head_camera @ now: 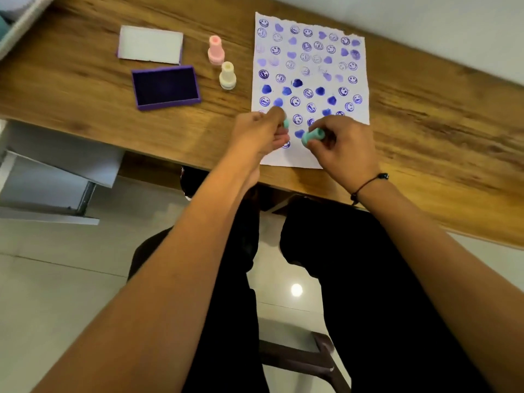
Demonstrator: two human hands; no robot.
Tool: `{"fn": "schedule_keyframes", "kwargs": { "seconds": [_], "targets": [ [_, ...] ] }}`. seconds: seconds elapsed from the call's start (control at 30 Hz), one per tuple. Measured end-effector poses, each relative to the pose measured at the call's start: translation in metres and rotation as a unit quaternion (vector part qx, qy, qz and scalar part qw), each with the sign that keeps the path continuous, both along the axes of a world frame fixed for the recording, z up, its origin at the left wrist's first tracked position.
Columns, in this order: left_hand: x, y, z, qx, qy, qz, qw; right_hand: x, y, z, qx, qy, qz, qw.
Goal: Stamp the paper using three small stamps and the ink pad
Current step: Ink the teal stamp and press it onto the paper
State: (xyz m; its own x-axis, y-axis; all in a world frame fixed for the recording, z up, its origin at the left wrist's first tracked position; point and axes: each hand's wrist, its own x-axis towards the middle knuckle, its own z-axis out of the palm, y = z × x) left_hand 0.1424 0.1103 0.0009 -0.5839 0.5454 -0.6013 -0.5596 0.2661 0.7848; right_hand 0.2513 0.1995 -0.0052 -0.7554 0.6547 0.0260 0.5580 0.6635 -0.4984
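A white sheet of paper (312, 66) lies on the wooden table, covered with several purple smiley and heart prints. My right hand (343, 148) holds a teal stamp (312, 136) tilted on its side over the paper's near edge. My left hand (261, 134) pinches a small teal piece (285, 123), which looks like the stamp's cap, just left of it. A pink stamp (216, 50) and a cream stamp (227, 75) stand upright left of the paper. The open purple ink pad (165, 87) sits further left.
The ink pad's white lid (150, 48) lies behind the pad. The table edge (170, 163) runs just under my hands. A white drawer unit (51, 177) stands at the left below the table. My legs and a chair are underneath.
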Motion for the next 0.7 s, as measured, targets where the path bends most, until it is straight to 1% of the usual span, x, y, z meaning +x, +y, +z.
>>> {"fn": "schedule_keyframes", "kwargs": {
  "seconds": [0.07, 0.3, 0.43, 0.63, 0.7],
  "targets": [
    [-0.001, 0.004, -0.006, -0.011, -0.010, 0.006, 1.000, -0.001, 0.003, -0.005, 0.003, -0.001, 0.005, 1.000],
    [-0.001, 0.007, -0.022, -0.036, 0.011, 0.013, 0.999, -0.001, 0.006, -0.015, 0.022, -0.033, 0.026, 0.999],
    [-0.001, 0.007, -0.027, -0.033, 0.021, 0.011, 0.999, -0.005, 0.005, -0.017, 0.048, -0.075, 0.049, 0.995],
    [0.000, 0.009, -0.024, -0.034, 0.015, 0.008, 0.999, -0.012, 0.008, -0.009, 0.072, -0.158, 0.130, 0.976],
    [0.000, 0.010, -0.023, -0.040, 0.015, 0.006, 0.999, -0.015, 0.010, -0.006, 0.077, -0.174, 0.143, 0.971]
  ]
}}
